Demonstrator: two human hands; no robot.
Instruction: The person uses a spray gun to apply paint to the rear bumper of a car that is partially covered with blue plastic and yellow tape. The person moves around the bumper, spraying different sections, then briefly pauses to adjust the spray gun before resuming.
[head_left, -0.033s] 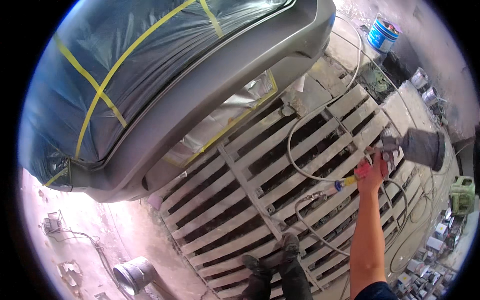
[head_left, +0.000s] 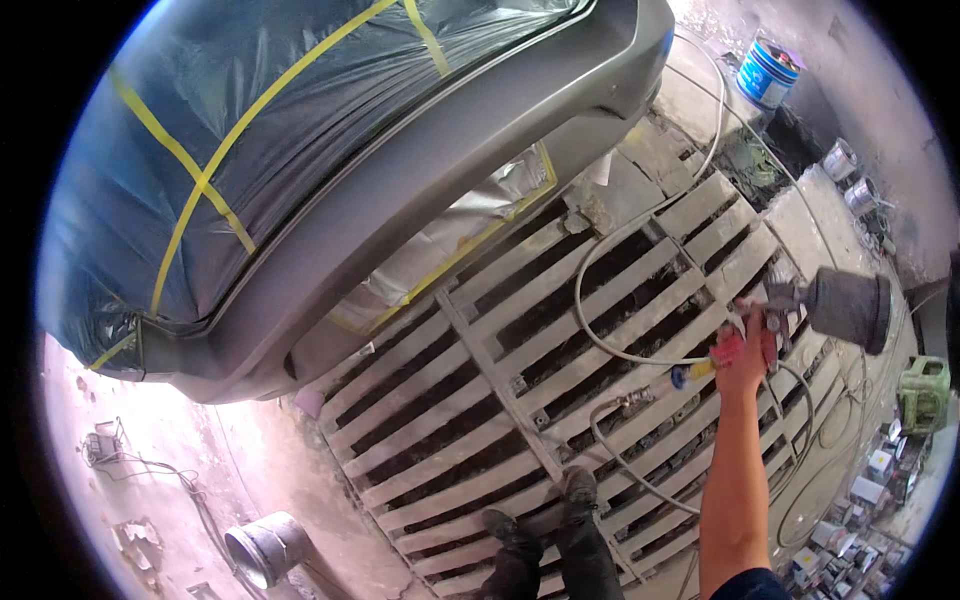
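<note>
My right hand reaches in from the lower right, closed on a spray gun with a large grey cup pointing right. A red fitting and a yellow-and-blue connector sit at its handle, joined to a hose. The gun is held over a slatted floor grate, to the right of a grey bumper on a car wrapped in dark plastic sheet with yellow tape. Silver masking edged with yellow tape covers the bumper's lower opening. My left hand is not in view.
My shoes stand on the grate. A blue-and-white pail, small cans, a green jug and several small tins line the right. A bucket lies lower left. Hoses loop across the floor.
My right hand and the spray gun have shifted slightly downward, with the cup moving a little down and to the right. The rest looks the same.
</note>
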